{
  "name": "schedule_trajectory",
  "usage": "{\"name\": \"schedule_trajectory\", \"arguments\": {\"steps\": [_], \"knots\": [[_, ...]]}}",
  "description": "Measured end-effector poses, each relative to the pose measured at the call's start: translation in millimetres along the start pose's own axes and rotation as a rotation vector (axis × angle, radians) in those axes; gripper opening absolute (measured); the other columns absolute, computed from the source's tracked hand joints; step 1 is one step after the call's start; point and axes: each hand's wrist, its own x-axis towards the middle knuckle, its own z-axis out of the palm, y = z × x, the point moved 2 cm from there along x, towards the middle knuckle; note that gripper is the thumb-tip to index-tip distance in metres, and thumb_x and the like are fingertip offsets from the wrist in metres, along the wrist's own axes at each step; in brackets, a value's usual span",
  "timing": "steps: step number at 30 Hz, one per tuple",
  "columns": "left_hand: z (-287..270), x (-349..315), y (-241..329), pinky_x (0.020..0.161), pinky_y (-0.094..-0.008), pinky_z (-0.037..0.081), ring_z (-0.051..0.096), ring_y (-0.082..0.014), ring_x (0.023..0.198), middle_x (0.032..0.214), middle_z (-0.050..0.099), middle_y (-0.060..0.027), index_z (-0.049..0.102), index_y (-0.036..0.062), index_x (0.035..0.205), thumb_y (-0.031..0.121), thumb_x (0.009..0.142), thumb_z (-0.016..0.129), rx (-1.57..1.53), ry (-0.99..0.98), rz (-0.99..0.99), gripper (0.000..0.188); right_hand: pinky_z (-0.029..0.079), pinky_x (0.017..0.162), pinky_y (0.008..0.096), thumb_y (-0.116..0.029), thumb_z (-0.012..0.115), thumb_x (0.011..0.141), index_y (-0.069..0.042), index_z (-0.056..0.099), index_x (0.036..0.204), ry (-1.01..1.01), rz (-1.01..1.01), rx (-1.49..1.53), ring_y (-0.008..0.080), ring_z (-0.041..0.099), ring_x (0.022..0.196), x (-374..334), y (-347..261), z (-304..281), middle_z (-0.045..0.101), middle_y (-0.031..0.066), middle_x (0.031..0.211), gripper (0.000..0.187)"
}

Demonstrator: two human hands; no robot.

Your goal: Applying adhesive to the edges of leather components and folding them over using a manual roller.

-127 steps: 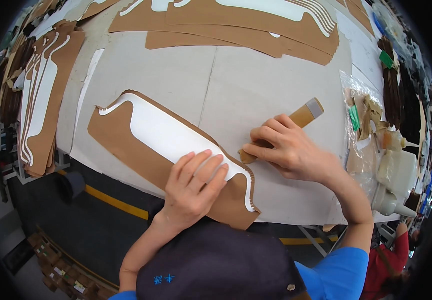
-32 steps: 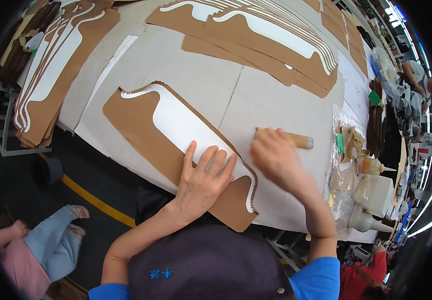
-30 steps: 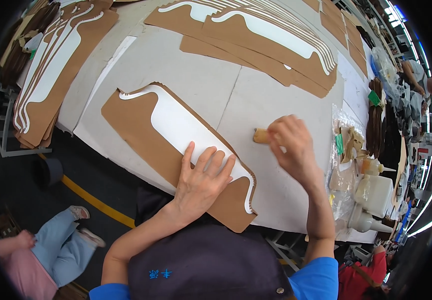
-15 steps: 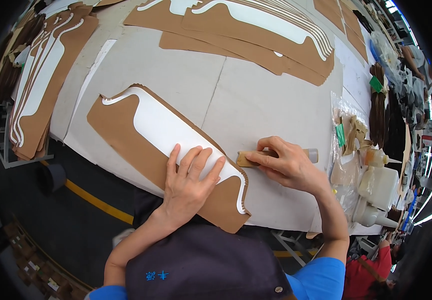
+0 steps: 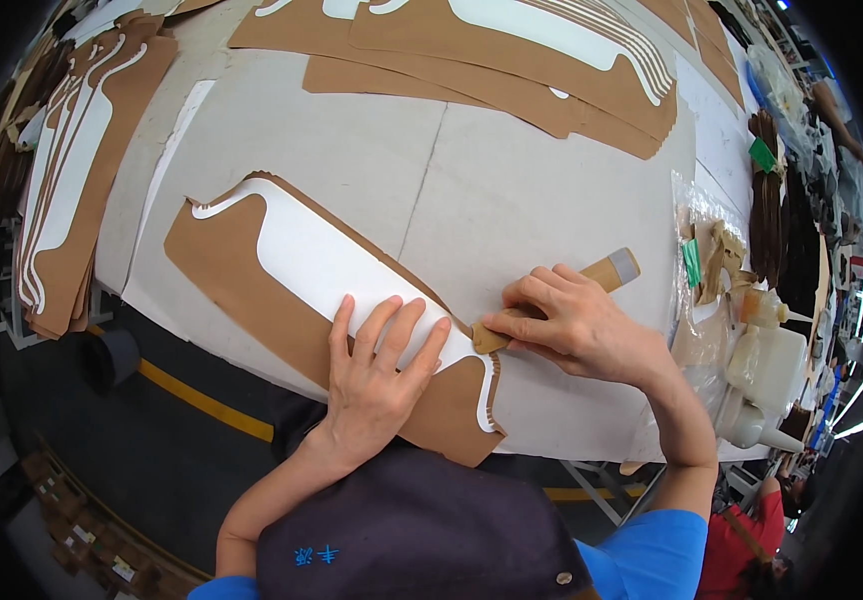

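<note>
Far L: fanned stack of flat brown sheet pieces w/ curvy white facings (image 5: 77, 185), well apart from the hands, so prob. low risk.

Next R: single long brown sheet piece w/ notched edge (image 5: 252, 285) and curvy white facing (image 5: 302, 250), lying slantwise on flat pale-grey table (image 5: 332, 140), lower end at the near table edge, poss. a bit over. Bare L hand (image 5: 374, 385) lies flat on it, fingers spread, gripping nothing. Risk: if pressure's light or off-centre, piece could skid or twist; damp or dirty fingers could mark the white.

R of that: bare R hand (image 5: 577, 320) wrapped round flat tan bar-shaped tool w/ grey band near far end (image 5: 607, 272). Near tip meets piece's upper edge, near L fingertips; can't tell if over or under. Risk: too steep or too hard could crease the edge or tear notches; a slip could send tip into L fingers.

Far R: whitish boxy plastic bottle (image 5: 767, 370) beside crinkled clear plastic bag (image 5: 697, 335); an elbow knock might spill it.

Writing, L to R: brown boxes (image 5: 77, 535) w/ pale labels, too small to read; dark cloth apron (image 5: 402, 530) w/ short line of blue characters. No brand made out on tool or piece.
</note>
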Motion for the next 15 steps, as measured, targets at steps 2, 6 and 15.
{"name": "schedule_trajectory", "arguments": {"steps": [2, 6, 15], "knots": [[0, 1, 0, 0.119, -0.0619, 0.033, 0.052, -0.0322, 0.133, 0.141, 0.057, -0.0112, 0.072, 0.0115, 0.132, 0.016, 0.083, 0.082, -0.003, -0.006, 0.001, 0.051, 0.047, 0.085, 0.0373, -0.012, 0.072, 0.09, -0.009, 0.073, 0.118, 0.016, -0.013, -0.018, 0.0228, 0.059, 0.101, 2, 0, 2, 0.06, 0.0056, 0.107, 0.028], [-2, 3, 2, 0.119, -0.062, 0.033, 0.052, -0.0326, 0.133, 0.14, 0.057, -0.0118, 0.073, 0.0116, 0.13, 0.015, 0.082, 0.081, 0.04, -0.017, 0.012, 0.049, 0.044, 0.086, 0.0371, -0.005, 0.07, 0.081, -0.008, 0.073, 0.116, 0.034, -0.053, -0.054, 0.0227, 0.056, 0.099, 7, 2, 4, 0.059, 0.005, 0.108, 0.035], [-2, 5, 1, 0.116, -0.0644, 0.035, 0.054, -0.0325, 0.131, 0.136, 0.059, -0.0111, 0.071, 0.0107, 0.127, 0.016, 0.084, 0.078, 0.052, -0.011, 0.017, 0.044, 0.043, 0.088, 0.0386, -0.003, 0.07, 0.076, -0.008, 0.073, 0.115, 0.021, -0.136, -0.006, 0.0238, 0.055, 0.1, 26, 14, 5, 0.059, 0.0055, 0.108, 0.039]]}}
